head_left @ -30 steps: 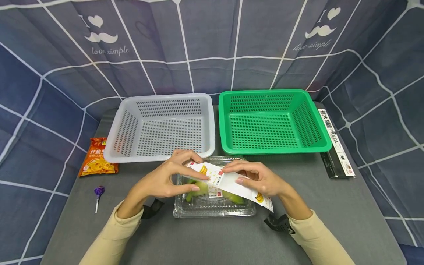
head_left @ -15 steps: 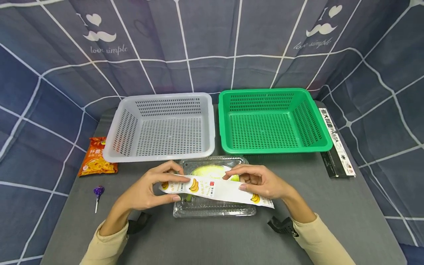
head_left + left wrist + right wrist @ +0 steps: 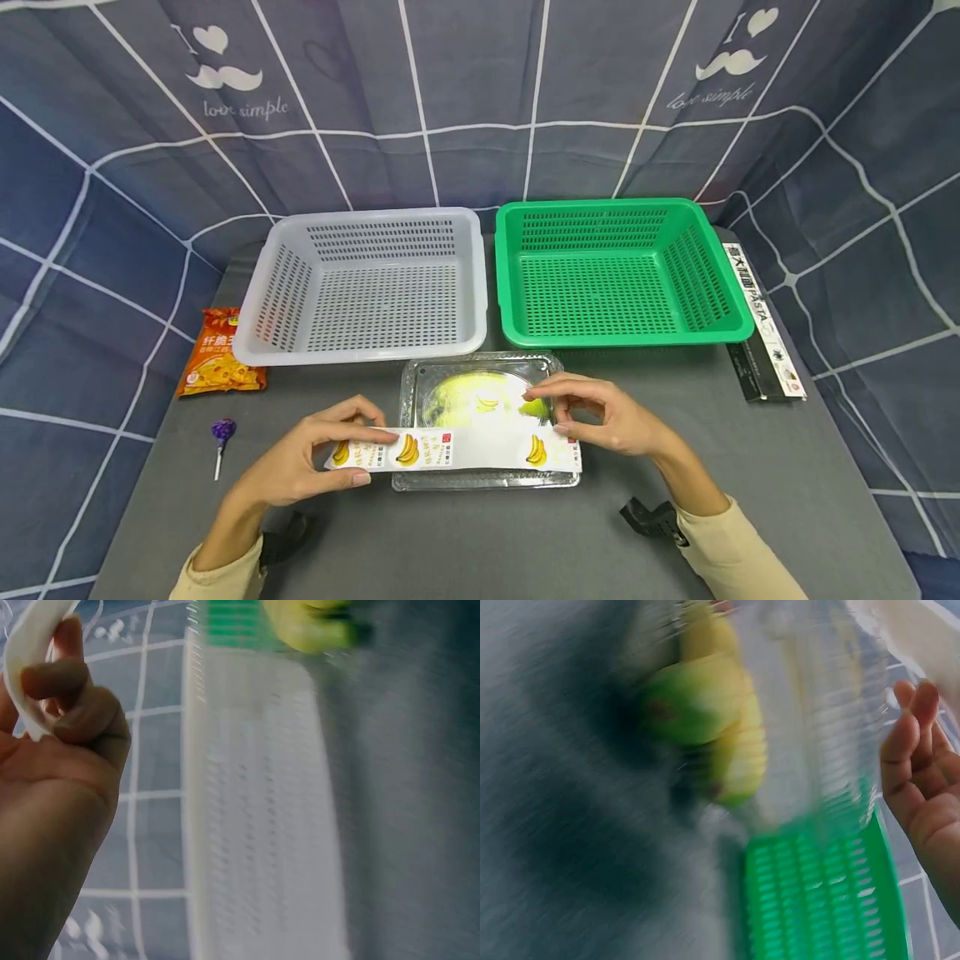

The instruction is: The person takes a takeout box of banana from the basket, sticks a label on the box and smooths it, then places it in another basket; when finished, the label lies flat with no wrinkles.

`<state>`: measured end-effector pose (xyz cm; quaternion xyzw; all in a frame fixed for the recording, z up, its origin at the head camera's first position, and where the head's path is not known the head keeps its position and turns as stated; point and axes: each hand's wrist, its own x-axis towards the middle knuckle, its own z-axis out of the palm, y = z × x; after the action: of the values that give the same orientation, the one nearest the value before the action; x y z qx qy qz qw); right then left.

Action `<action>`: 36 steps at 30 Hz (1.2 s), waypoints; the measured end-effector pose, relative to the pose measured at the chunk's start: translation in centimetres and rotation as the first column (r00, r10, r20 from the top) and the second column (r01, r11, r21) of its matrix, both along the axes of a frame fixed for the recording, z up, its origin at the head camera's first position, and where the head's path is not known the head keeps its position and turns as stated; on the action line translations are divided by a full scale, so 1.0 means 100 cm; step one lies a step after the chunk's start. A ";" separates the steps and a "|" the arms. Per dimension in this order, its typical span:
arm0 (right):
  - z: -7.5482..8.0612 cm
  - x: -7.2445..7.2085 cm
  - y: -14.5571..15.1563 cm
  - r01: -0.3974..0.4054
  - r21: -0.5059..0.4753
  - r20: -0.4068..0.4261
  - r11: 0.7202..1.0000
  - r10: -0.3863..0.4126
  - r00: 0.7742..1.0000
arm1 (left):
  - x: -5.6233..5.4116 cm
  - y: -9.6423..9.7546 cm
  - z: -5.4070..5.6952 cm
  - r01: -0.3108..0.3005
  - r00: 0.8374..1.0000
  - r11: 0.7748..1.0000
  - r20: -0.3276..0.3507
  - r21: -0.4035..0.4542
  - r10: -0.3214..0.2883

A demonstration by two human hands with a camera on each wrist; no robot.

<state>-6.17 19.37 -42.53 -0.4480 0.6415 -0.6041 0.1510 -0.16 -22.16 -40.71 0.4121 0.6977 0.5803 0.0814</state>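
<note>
White first, in the head view: saw a paper strip [image 3: 487, 454] held level across the front part of a clear plastic box [image 3: 412, 392], near the middle of the table [image 3: 465, 550], well in from its left and right edges. Judged it light, limp and easily creased or torn, so best taken flat near both short ends, not bunched in the middle. Found the left part clamped in the left hand [image 3: 303, 458], with index finger over the top edge and thumb apart below; found the right hand [image 3: 615, 417] apparently pinching near the right end, thumb on the strip, index finger reaching over the box. In the left wrist view, saw the strip curving between bent fingers [image 3: 56, 679], gripped there, with fruit [image 3: 307, 630] blurred beyond. In the right wrist view, saw the strip just beside gathered fingertips [image 3: 926, 691]; from that blur, could not tell the exact contact.
</note>
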 end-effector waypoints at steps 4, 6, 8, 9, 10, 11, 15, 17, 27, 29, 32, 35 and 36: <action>-0.009 0.001 0.007 0.082 0.000 -0.048 0.997 -0.082 0.995 | 0.014 -0.015 -0.014 0.001 0.997 1.000 0.075 -0.004 -0.001; -0.013 0.001 0.009 0.115 0.006 -0.075 0.993 -0.114 0.991 | 0.019 -0.020 -0.019 -0.008 0.995 1.000 0.100 -0.021 0.010; -0.015 0.000 0.011 0.136 0.017 -0.094 0.991 -0.134 0.987 | 0.023 -0.024 -0.021 -0.013 0.993 0.999 0.117 -0.032 0.017; -0.016 0.000 0.011 0.147 0.027 -0.102 0.989 -0.144 0.984 | 0.025 -0.025 -0.022 -0.014 0.992 0.999 0.123 -0.035 0.018; -0.017 0.000 0.011 0.156 0.034 -0.111 0.987 -0.152 0.982 | 0.026 -0.026 -0.023 -0.014 0.992 0.999 0.126 -0.036 0.018; -0.018 0.000 0.011 0.165 0.040 -0.122 0.985 -0.159 0.980 | 0.027 -0.026 -0.024 -0.010 0.992 0.999 0.126 -0.036 0.014; -0.021 0.000 0.012 0.227 0.088 -0.168 0.970 -0.210 0.963 | 0.030 -0.030 -0.026 0.009 0.991 0.999 0.133 -0.043 -0.003; -0.021 0.002 0.013 0.262 0.108 -0.199 0.959 -0.237 0.951 | 0.033 -0.033 -0.029 0.017 0.988 0.998 0.155 -0.052 -0.008; -0.028 0.006 0.018 0.312 0.130 -0.267 0.941 -0.270 0.925 | 0.044 -0.052 -0.051 0.034 0.978 0.996 0.210 -0.087 -0.015; -0.034 0.004 0.019 0.307 0.126 -0.265 0.943 -0.267 0.927 | 0.046 -0.054 -0.054 0.038 0.976 0.994 0.216 -0.105 -0.015; -0.037 0.003 0.020 0.301 0.148 -0.242 0.942 -0.261 0.935 | 0.047 -0.055 -0.056 0.049 0.970 0.990 0.244 -0.131 -0.016; -0.036 0.004 0.021 0.295 0.179 -0.221 0.938 -0.254 0.942 | 0.050 -0.056 -0.057 0.039 0.962 0.980 0.274 -0.193 0.016; -0.036 0.004 0.020 0.291 0.185 -0.214 0.939 -0.250 0.944 | 0.051 -0.057 -0.056 0.028 0.961 0.974 0.274 -0.223 0.035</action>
<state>-5.75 21.41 -46.13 -0.3910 0.7697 -0.5019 0.0526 4.90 -27.81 -46.34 0.3140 0.7415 0.5494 0.2228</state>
